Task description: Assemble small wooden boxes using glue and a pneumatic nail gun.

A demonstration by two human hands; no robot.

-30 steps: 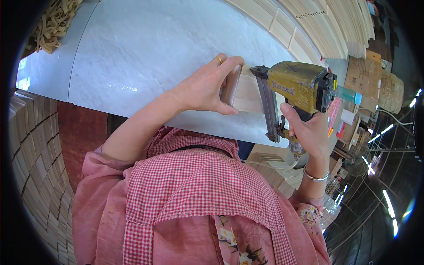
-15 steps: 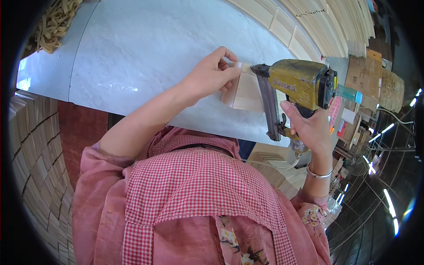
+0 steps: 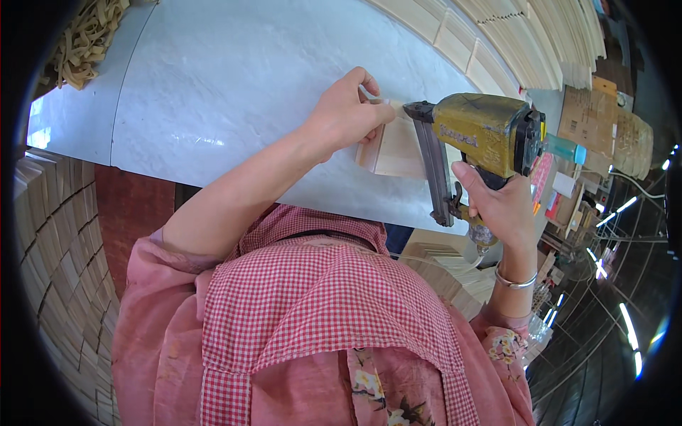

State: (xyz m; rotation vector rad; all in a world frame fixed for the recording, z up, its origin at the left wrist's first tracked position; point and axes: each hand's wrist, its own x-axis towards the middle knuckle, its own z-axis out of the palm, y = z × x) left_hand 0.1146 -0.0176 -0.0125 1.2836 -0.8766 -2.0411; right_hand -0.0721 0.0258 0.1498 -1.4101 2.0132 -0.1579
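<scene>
A small pale wooden box (image 3: 403,153) lies on the table under the nail gun. My left hand (image 3: 348,113) grips its far left corner, the thumb on the top edge and the fingers curled at the side. My right hand (image 3: 501,209) is wrapped around the handle of a worn yellow air nail gun (image 3: 477,128). The gun's dark nose points left, right beside the corner where my left thumb rests. Its long dark magazine slants down across the right part of the box, hiding some of it. Whether the nose touches the wood I cannot tell.
The pale marbled table (image 3: 234,92) extends to the left, with a heap of tan strips (image 3: 89,42) at its far left. Stacked thin wooden boards (image 3: 529,42) line the far right. More stacked wood (image 3: 57,248) stands at left. A thin hose (image 3: 474,261) hangs from the gun.
My left hand has shifted very slightly along the box corner toward the gun's nose. The nail gun and my right hand have hardly moved.
</scene>
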